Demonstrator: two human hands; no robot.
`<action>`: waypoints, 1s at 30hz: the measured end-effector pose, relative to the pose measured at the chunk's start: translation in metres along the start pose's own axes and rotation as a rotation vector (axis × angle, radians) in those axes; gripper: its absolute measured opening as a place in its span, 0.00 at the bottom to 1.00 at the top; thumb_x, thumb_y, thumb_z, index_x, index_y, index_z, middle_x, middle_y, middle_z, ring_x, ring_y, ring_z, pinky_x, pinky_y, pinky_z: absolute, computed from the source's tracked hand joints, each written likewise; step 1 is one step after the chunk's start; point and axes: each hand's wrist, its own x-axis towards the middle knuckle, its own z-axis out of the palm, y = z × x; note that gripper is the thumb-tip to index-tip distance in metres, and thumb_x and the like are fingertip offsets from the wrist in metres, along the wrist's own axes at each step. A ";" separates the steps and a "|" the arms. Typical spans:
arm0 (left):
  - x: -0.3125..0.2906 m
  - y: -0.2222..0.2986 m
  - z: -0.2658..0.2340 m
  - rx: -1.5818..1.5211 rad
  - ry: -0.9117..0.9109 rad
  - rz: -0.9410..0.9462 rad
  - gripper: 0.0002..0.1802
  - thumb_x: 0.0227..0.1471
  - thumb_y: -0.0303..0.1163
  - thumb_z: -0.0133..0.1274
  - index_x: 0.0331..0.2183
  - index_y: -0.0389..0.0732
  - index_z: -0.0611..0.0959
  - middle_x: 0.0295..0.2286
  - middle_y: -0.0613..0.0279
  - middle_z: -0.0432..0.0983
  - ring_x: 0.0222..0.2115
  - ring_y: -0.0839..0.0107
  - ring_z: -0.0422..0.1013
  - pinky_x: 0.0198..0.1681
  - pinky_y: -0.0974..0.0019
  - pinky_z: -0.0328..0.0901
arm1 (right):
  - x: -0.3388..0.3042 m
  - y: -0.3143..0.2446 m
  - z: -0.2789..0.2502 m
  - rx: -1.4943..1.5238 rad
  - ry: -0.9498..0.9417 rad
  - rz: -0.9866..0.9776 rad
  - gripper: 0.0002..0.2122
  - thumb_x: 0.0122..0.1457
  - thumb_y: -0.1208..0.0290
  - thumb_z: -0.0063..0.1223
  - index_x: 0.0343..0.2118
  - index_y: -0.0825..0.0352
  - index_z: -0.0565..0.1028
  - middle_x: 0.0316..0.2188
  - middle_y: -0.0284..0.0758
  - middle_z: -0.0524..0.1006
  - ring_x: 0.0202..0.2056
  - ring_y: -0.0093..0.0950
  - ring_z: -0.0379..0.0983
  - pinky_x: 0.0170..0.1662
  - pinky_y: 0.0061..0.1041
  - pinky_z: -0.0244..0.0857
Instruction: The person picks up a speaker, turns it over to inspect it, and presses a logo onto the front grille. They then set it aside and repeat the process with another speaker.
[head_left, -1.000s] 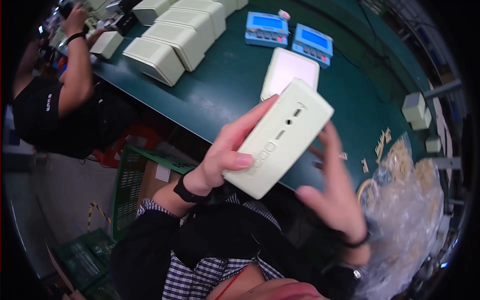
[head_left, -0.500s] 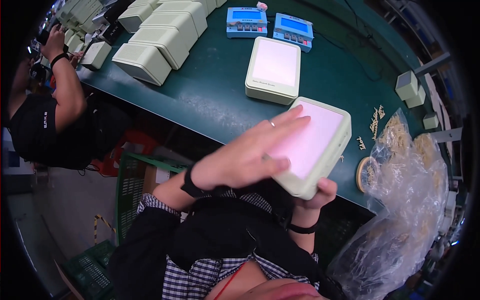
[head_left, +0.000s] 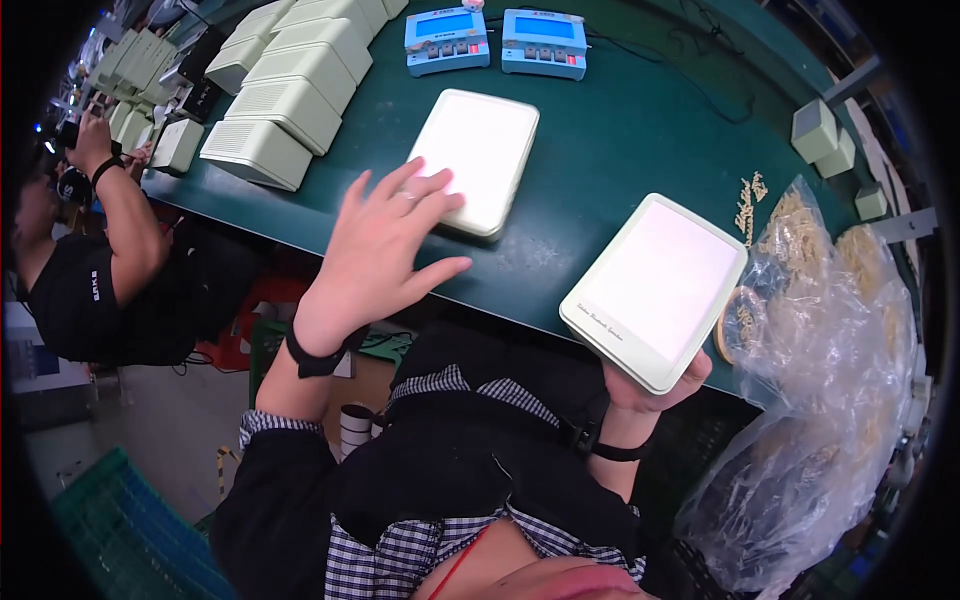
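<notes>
My right hand point(head_left: 690, 378) grips a cream box-shaped speaker point(head_left: 655, 290) from below, at its near edge. The speaker is tilted, with its pale, bright front panel up and dark script along the near left edge. A second cream speaker point(head_left: 480, 150) lies on the green table, its white panel facing up. My left hand point(head_left: 385, 240) is open, its fingers spread. Its fingertips overlap the near left edge of the second speaker; whether they touch it I cannot tell.
Cream speakers point(head_left: 285, 100) stand in a row at back left. Two blue devices with screens point(head_left: 543, 42) are at the back. Right, a clear plastic bag point(head_left: 810, 370) of small wooden-coloured pieces overhangs the table edge. A co-worker point(head_left: 110, 260) sits left. Green crates point(head_left: 130, 525) are below.
My left hand has left the held speaker and moved left to the one on the table. Script now shows on the held speaker; before, it showed on the table one. The view has shifted.
</notes>
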 end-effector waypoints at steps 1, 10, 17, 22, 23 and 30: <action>-0.004 -0.004 0.001 0.005 -0.011 -0.004 0.33 0.44 0.46 0.64 0.51 0.45 0.73 0.57 0.51 0.64 0.62 0.48 0.55 0.60 0.50 0.55 | 0.001 -0.001 -0.002 -0.003 -0.020 0.004 0.35 0.53 0.53 0.49 0.63 0.65 0.60 0.61 0.43 0.65 0.61 0.46 0.62 0.62 0.55 0.54; -0.003 -0.010 0.010 -0.113 0.150 -0.261 0.31 0.28 0.39 0.66 0.38 0.44 0.71 0.57 0.38 0.59 0.54 0.42 0.62 0.50 0.48 0.60 | -0.002 0.011 0.007 -0.039 -0.105 0.023 0.37 0.52 0.58 0.52 0.63 0.72 0.59 0.59 0.47 0.68 0.58 0.45 0.67 0.61 0.50 0.59; -0.006 -0.015 0.011 -0.150 0.058 -0.265 0.34 0.25 0.33 0.62 0.41 0.44 0.69 0.59 0.37 0.57 0.55 0.40 0.60 0.51 0.48 0.59 | -0.008 0.005 -0.010 -0.054 -0.113 -0.012 0.39 0.49 0.58 0.53 0.64 0.71 0.59 0.59 0.48 0.67 0.60 0.45 0.64 0.63 0.46 0.56; -0.008 -0.014 0.012 -0.152 0.087 -0.259 0.34 0.24 0.32 0.62 0.40 0.44 0.69 0.59 0.37 0.56 0.56 0.40 0.58 0.52 0.47 0.57 | -0.017 0.004 -0.026 -0.193 -0.102 0.004 0.40 0.46 0.60 0.52 0.64 0.72 0.58 0.60 0.49 0.66 0.60 0.46 0.64 0.63 0.42 0.57; -0.008 -0.014 0.012 -0.159 0.088 -0.272 0.34 0.24 0.32 0.62 0.40 0.45 0.69 0.59 0.37 0.56 0.57 0.40 0.58 0.52 0.47 0.56 | -0.018 0.005 -0.027 -0.157 -0.104 0.010 0.41 0.44 0.60 0.52 0.64 0.72 0.57 0.60 0.50 0.66 0.60 0.46 0.64 0.63 0.41 0.58; -0.008 -0.019 0.015 -0.192 0.097 -0.244 0.34 0.24 0.32 0.61 0.41 0.46 0.70 0.60 0.37 0.55 0.59 0.40 0.55 0.55 0.45 0.53 | -0.006 0.015 -0.019 -0.143 -0.064 0.033 0.46 0.40 0.58 0.54 0.65 0.71 0.55 0.60 0.52 0.63 0.59 0.48 0.64 0.61 0.44 0.59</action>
